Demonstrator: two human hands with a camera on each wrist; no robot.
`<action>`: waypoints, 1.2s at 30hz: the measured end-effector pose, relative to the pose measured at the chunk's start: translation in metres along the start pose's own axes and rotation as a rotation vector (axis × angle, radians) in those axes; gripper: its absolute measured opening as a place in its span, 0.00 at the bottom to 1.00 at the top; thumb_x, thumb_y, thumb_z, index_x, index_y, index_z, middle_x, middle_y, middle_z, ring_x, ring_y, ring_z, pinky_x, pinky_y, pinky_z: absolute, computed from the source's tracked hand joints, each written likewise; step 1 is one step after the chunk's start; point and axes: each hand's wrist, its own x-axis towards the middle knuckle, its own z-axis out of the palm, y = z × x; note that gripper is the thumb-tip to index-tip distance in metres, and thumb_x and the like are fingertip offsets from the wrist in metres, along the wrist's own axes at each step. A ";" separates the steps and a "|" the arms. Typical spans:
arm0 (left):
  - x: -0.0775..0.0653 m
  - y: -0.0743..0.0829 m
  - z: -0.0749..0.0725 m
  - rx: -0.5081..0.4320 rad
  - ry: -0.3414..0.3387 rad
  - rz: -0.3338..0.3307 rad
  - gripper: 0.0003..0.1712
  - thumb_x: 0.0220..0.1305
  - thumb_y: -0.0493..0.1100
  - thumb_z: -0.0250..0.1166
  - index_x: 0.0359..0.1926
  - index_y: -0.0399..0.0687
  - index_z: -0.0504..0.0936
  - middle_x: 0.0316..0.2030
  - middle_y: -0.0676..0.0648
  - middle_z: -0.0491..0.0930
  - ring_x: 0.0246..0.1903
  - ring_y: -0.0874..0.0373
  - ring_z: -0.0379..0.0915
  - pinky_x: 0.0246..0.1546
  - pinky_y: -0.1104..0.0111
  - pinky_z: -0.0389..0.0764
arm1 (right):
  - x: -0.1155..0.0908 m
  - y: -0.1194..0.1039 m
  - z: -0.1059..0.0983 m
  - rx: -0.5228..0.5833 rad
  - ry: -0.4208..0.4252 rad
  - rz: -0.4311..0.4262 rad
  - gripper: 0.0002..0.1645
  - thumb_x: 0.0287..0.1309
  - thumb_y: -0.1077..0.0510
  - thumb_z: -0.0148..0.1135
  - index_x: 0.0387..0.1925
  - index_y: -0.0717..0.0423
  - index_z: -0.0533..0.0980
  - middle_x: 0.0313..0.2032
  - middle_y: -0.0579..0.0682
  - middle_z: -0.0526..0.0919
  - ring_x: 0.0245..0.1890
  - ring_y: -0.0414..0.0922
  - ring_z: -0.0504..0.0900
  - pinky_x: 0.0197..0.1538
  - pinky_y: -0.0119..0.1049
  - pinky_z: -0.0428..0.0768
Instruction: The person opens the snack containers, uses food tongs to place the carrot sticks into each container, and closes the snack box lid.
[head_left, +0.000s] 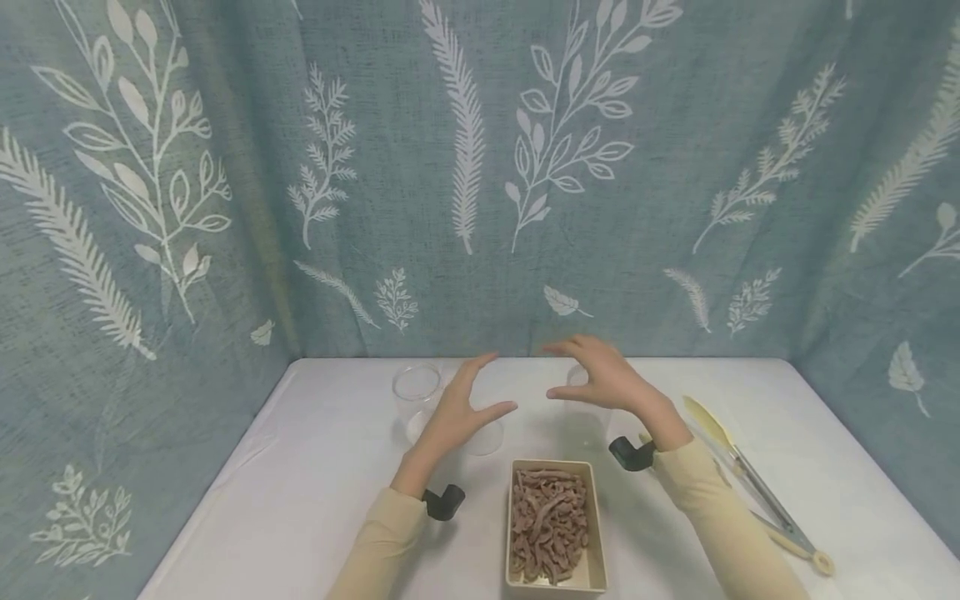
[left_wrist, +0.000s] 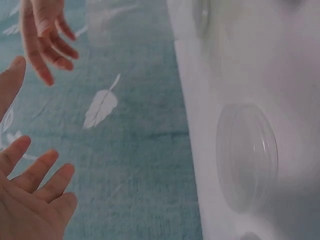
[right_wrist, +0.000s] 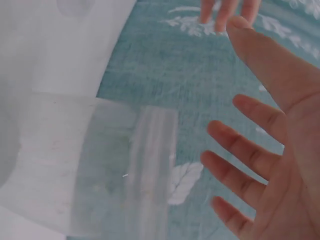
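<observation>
The left hand (head_left: 461, 410) is raised over the table, its thumb spread well apart from the fingers. Facing it across a gap, the right hand (head_left: 603, 379) hangs in the air in the same way, thumb and fingers apart and lightly bent. Both wrists carry a small black device above a pale yellow sleeve.

Just beside the right hand, and partly behind it from the head view, stands an upright clear cylindrical jar (right_wrist: 107, 165). Below the left hand, a clear shallow round lid or dish (left_wrist: 247, 157) lies flat; which of the two I cannot tell. A second clear cylindrical jar (head_left: 407, 407) stands beyond the left wrist, its round mouth upward.

Nearer the person, between the forearms, sits a beige rectangular tray (head_left: 593, 537) holding brownish strips like shredded meat (head_left: 549, 521). Right of the right forearm lie metal tongs with yellow tips (head_left: 759, 481). The table (head_left: 300, 500) is white, before a blue-green leaf-patterned curtain (head_left: 495, 292).
</observation>
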 end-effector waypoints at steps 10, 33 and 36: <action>0.027 -0.004 0.028 -0.076 -0.244 0.014 0.43 0.55 0.56 0.66 0.68 0.51 0.58 0.66 0.46 0.62 0.65 0.48 0.58 0.63 0.49 0.63 | -0.018 0.023 0.012 0.059 0.138 0.116 0.41 0.48 0.37 0.66 0.62 0.47 0.68 0.58 0.55 0.71 0.58 0.57 0.68 0.57 0.62 0.66; 0.053 -0.004 0.075 -0.043 -0.501 -0.043 0.48 0.56 0.56 0.66 0.71 0.49 0.50 0.68 0.46 0.57 0.64 0.50 0.59 0.61 0.58 0.68 | -0.040 0.025 0.030 0.306 0.141 0.348 0.53 0.43 0.34 0.67 0.66 0.54 0.60 0.61 0.58 0.69 0.55 0.57 0.72 0.52 0.55 0.75; 0.049 -0.001 0.074 -0.060 -0.469 -0.050 0.50 0.53 0.57 0.67 0.71 0.52 0.50 0.67 0.47 0.59 0.64 0.50 0.59 0.60 0.57 0.69 | -0.039 0.017 0.029 0.332 0.166 0.307 0.50 0.45 0.36 0.68 0.66 0.52 0.61 0.61 0.57 0.69 0.56 0.57 0.72 0.52 0.54 0.76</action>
